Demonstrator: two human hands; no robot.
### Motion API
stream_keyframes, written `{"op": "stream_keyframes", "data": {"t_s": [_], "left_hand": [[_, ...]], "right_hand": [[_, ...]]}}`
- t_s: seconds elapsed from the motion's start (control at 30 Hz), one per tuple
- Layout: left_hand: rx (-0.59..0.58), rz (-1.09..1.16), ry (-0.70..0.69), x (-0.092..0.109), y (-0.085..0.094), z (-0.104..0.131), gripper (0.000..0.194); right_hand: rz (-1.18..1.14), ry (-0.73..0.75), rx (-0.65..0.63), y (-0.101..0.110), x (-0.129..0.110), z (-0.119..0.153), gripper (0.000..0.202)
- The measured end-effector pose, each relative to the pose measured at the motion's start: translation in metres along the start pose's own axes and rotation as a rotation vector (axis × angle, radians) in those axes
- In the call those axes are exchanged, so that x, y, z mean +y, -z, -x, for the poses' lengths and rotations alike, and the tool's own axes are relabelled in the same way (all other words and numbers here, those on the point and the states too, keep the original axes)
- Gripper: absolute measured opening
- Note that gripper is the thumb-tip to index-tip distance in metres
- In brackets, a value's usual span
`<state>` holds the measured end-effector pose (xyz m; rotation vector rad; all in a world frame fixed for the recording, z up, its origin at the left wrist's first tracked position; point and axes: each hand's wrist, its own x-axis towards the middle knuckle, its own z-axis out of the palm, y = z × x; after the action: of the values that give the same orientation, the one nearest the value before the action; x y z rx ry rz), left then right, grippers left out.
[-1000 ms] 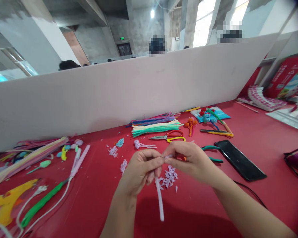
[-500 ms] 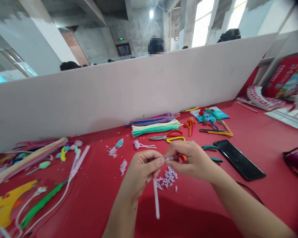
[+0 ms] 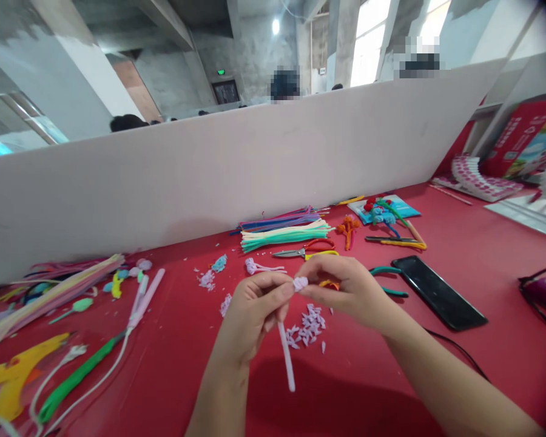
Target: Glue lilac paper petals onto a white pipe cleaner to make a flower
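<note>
My left hand [image 3: 264, 303] pinches a pale lilac flower head [image 3: 300, 284], apparently made of pipe cleaner, by its left side. A straight lilac stem [image 3: 286, 358] hangs down below the same hand; whether it joins the flower head is hidden by the fingers. From the right, the thumb and fingertips of my right hand [image 3: 339, 282] close on the flower head's other side. Under the hands lies a pile of small pointed lilac pieces [image 3: 308, 326] on the red table [image 3: 173, 376]. A finished-looking lilac pipe-cleaner piece [image 3: 259, 267] rests just behind my left hand.
Scissors [image 3: 289, 254] and pipe-cleaner bundles [image 3: 284, 235] lie behind the hands. A phone [image 3: 439, 292] and teal-handled pliers [image 3: 391, 291] are to the right. Leftward are a yellow glue gun [image 3: 22, 370], a corded pink tool [image 3: 143, 300] and more pipe cleaners [image 3: 59, 297]. A white partition [image 3: 209, 170] borders the back.
The lilac flower head now shows more between my fingertips, as my right hand's grip has shifted slightly. The hanging stem's lower end has moved a little up and right.
</note>
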<state>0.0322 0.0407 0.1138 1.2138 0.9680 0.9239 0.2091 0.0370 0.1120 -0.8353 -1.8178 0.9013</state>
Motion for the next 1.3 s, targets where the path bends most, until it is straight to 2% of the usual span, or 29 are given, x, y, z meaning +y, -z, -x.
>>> {"op": "stream_keyframes", "data": {"t_s": [0.27,0.63,0.83,1.1,1.3], "left_hand": [[-0.039,0.07,0.039,-0.002,-0.002,0.0,0.019],[-0.05,0.088,0.083,-0.004,-0.003,-0.001,0.024],[0.001,0.098,0.05,-0.002,-0.012,0.0,0.024],[-0.062,0.066,0.001,-0.002,-0.012,0.001,0.014],[-0.03,0.025,-0.025,-0.004,-0.013,0.0,0.016]], "right_hand": [[0.103,0.06,0.074,0.002,-0.006,0.002,0.012],[0.191,0.143,0.084,0.0,0.0,0.004,0.014],[-0.046,-0.003,0.039,0.003,0.001,-0.001,0.013],[-0.056,0.007,0.026,0.01,0.003,-0.003,0.015],[-0.156,-0.071,-0.003,0.01,0.002,-0.003,0.016]]}}
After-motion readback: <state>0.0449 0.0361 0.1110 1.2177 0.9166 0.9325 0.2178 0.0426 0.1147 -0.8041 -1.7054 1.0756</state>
